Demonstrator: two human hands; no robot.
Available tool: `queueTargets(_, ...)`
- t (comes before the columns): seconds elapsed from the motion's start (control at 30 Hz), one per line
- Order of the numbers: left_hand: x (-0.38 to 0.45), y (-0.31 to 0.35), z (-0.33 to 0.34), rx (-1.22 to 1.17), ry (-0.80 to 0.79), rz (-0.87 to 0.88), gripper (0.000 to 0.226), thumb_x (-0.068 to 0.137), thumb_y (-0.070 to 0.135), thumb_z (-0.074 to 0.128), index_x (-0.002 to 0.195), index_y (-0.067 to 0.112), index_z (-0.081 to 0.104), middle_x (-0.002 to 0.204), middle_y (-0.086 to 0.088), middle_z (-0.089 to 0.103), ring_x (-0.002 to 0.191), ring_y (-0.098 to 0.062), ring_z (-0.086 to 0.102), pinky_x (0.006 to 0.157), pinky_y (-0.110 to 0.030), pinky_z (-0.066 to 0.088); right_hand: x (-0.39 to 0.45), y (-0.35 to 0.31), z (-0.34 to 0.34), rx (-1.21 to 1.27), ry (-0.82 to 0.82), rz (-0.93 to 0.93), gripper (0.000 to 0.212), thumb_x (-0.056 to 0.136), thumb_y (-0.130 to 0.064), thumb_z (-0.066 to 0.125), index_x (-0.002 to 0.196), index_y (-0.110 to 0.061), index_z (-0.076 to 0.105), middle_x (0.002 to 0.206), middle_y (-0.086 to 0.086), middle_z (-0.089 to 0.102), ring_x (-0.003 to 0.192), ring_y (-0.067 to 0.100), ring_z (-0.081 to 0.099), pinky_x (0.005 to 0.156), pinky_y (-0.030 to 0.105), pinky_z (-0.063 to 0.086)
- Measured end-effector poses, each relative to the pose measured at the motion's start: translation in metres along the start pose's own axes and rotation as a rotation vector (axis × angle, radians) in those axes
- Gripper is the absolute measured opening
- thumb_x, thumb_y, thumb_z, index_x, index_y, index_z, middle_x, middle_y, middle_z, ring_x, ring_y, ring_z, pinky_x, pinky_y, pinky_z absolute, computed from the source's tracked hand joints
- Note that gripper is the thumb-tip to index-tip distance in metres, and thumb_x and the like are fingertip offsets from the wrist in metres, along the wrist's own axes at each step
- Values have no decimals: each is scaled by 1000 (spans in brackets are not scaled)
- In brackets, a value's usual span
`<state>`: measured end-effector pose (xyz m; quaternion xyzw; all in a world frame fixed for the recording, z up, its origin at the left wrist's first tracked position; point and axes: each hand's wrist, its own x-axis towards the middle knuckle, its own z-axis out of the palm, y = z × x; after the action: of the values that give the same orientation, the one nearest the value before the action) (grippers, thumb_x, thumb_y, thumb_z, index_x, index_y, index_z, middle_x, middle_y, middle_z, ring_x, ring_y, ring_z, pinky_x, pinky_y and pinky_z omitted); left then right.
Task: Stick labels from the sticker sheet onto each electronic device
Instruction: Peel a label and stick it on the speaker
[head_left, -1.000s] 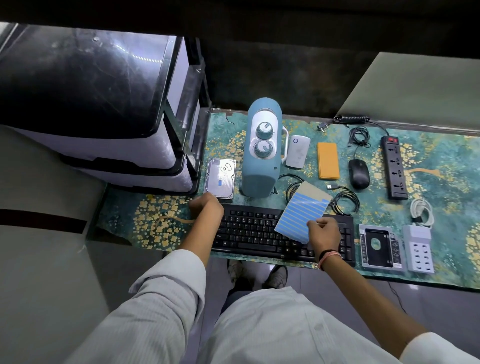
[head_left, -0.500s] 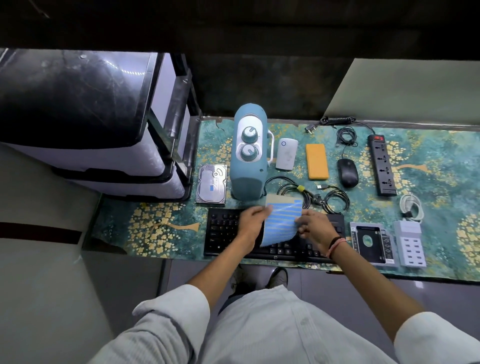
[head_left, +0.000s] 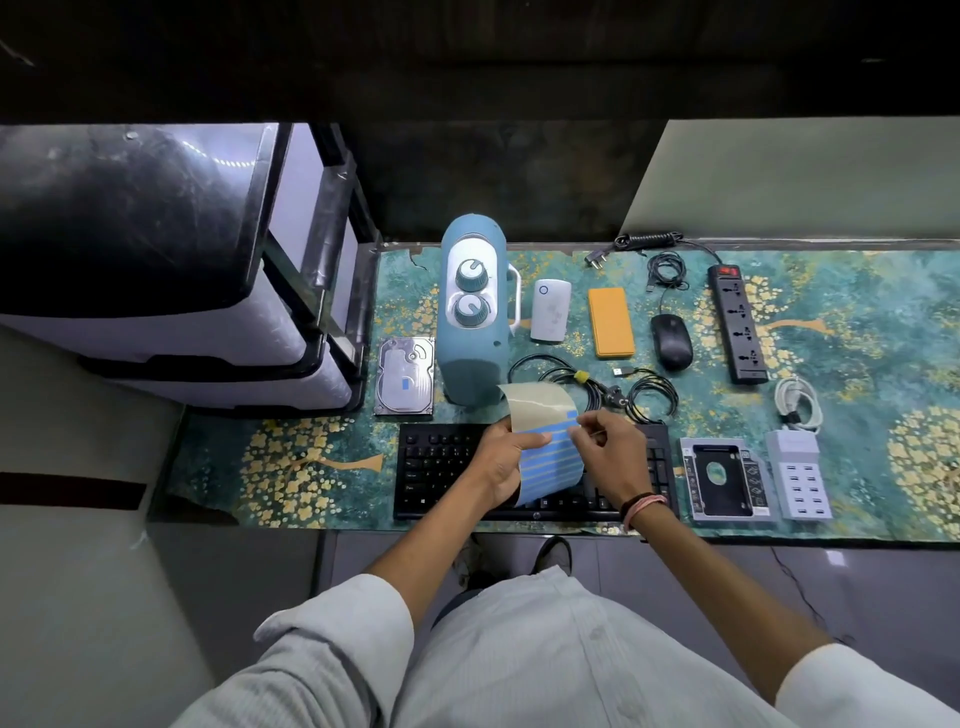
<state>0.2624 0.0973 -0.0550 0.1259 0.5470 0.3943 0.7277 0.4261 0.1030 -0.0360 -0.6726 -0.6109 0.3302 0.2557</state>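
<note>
A sticker sheet (head_left: 550, 457) with blue label strips is held over the black keyboard (head_left: 436, 467); its top part is bare and curls back. My left hand (head_left: 501, 465) grips the sheet's left edge. My right hand (head_left: 605, 449) pinches a blue label (head_left: 571, 415) at the sheet's right edge. The hard drive (head_left: 405, 376) at the left carries a small blue label. Behind stand a teal speaker (head_left: 470, 332), a white router (head_left: 549, 310), an orange power bank (head_left: 611, 322), a black mouse (head_left: 671, 342) and a power strip (head_left: 737, 325).
A drive caddy (head_left: 722, 478) and a white USB charger (head_left: 797, 475) lie right of the keyboard, a white cable (head_left: 797, 402) above them. Black cables (head_left: 597, 387) coil behind the sheet. A plastic drawer unit (head_left: 171, 270) stands at the left. The table's front edge (head_left: 311, 525) runs near my knees.
My left hand came from the hard drive to the sheet and now grips it. The sheet's top has curled back, and my right hand moved up to pinch a label at its edge.
</note>
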Motion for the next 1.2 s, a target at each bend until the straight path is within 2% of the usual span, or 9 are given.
queueTargets(0.07,-1,-1,1,3,-16,4,41,86,-11,69,126,-2,64,115,-14,73,104,-29,70,84,-36,59,1,-1,1,21,23,40,9,88,-16,72,91,-8,74,83,5,70,75,18,62,73,29,50)
queueTargets(0.23,2,-3,-1,116,-59,46,44,86,-11,68,129,-1,62,125,-15,70,123,-33,62,110,-43,47,3,0,3,90,30,92,13,87,-21,76,93,-10,78,87,3,73,80,16,66,76,25,52)
queueTargets(0.4,0,1,-8,207,-132,79,39,88,-8,68,122,12,65,119,-5,72,121,-25,62,108,-38,48,7,1,5,124,7,120,16,85,-25,79,95,-11,80,87,1,74,81,13,68,73,17,51)
queueTargets(0.57,5,6,-21,306,-151,60,43,90,-8,65,129,9,61,127,-11,66,121,-26,58,95,-33,49,10,-7,5,210,-71,169,7,84,-16,79,86,-9,81,78,0,75,72,11,67,69,25,53)
queueTargets(0.73,9,10,-33,334,-173,46,47,90,-8,65,133,9,58,130,-10,66,120,-25,58,90,-31,50,13,-10,4,406,-156,337,5,84,-8,76,82,-6,80,70,4,71,65,16,62,62,27,52)
queueTargets(0.8,11,11,-36,327,-168,24,49,89,-8,67,134,7,58,131,-11,66,123,-28,58,93,-33,49,11,-14,4,494,-138,385,7,86,-7,73,84,-2,79,71,5,70,64,16,61,58,26,50)
queueTargets(0.93,15,14,-40,320,-198,-35,52,84,2,74,134,7,61,133,-8,67,131,-30,55,115,-49,40,11,-13,2,683,-66,546,13,87,-9,72,93,1,77,75,0,70,70,14,57,62,29,46)
queueTargets(1.07,13,20,-37,281,-269,-33,50,83,0,72,132,4,62,130,-14,69,128,-37,59,111,-56,43,8,-6,-4,759,-285,608,15,86,-13,73,97,-2,74,78,2,67,68,14,56,64,29,40)
queueTargets(1.2,12,23,-26,212,-234,-40,42,87,-3,72,128,0,62,124,-15,71,117,-32,67,102,-45,53,15,-3,-10,707,-177,562,13,82,-9,76,88,3,76,88,10,70,78,22,60,68,35,45)
